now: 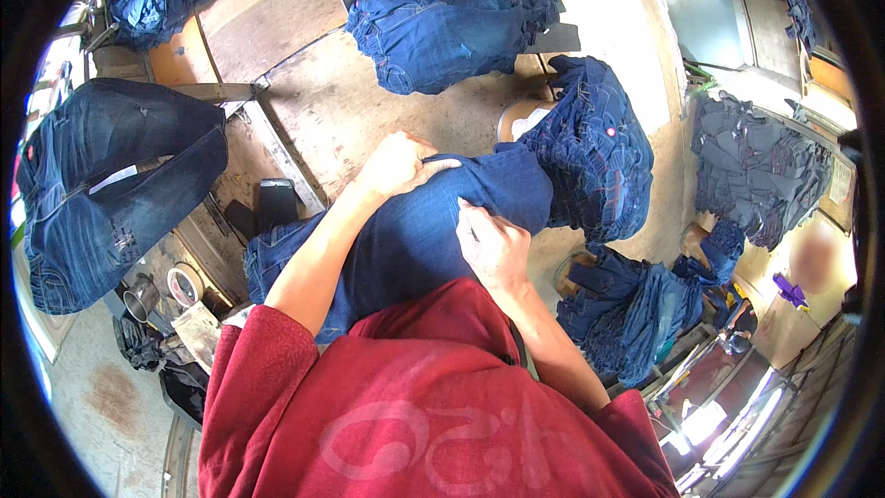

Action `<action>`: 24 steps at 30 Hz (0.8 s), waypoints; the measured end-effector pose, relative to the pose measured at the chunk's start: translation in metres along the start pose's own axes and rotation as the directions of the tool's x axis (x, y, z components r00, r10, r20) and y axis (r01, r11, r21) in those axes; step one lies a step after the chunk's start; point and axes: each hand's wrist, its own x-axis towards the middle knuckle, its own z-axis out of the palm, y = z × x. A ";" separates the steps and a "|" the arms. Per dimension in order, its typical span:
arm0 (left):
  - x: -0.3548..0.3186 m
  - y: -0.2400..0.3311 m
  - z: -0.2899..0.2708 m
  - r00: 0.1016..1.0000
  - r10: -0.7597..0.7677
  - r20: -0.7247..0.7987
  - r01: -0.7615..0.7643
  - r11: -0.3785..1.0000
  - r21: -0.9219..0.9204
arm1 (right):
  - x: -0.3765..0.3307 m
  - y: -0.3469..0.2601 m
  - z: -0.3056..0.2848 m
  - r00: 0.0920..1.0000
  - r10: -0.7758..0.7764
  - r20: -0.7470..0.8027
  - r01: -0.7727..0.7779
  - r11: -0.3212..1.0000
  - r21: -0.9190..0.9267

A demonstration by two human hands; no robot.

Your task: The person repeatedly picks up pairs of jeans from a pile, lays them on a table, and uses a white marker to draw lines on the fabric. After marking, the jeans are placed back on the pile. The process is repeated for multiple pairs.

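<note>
A blue denim jeans leg (406,231) lies stretched across in front of my body, its rounded end pointing right. My left hand (401,166) grips the far edge of the denim, thumb lying on top and fingers curled over the edge, partly hidden. Over the near side of the same leg, my right hand (495,244) is closed in a pinch, fingertips close to the cloth. Whatever is between those fingertips is too small to name. Just right of the leg's end hangs a bundle of dark blue jeans (595,152).
Ahead is a large heap of jeans (447,14). Dark jeans (120,189) drape at the left, above a roll of tape (185,284) and a metal cup (140,297). More denim (631,309) hangs at the right, with grey garments (756,166) behind it.
</note>
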 end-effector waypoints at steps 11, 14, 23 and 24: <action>-0.002 -0.003 0.003 0.998 -0.030 0.063 0.022 0.992 0.124 | 0.003 0.000 0.001 0.999 -0.012 -0.034 0.011 1.000 -0.020; -0.003 -0.005 0.003 0.999 -0.003 0.032 0.001 0.997 0.074 | 0.001 -0.001 -0.001 0.995 0.040 0.088 -0.028 0.990 -0.138; -0.004 0.019 -0.028 0.903 -0.355 0.243 0.327 0.933 0.148 | -0.024 0.061 -0.036 0.787 0.596 -0.158 -0.433 0.716 0.547; -0.010 0.024 -0.040 0.889 -0.379 0.258 0.358 0.925 0.127 | -0.033 0.078 -0.044 0.672 0.723 -0.164 -0.549 0.634 0.546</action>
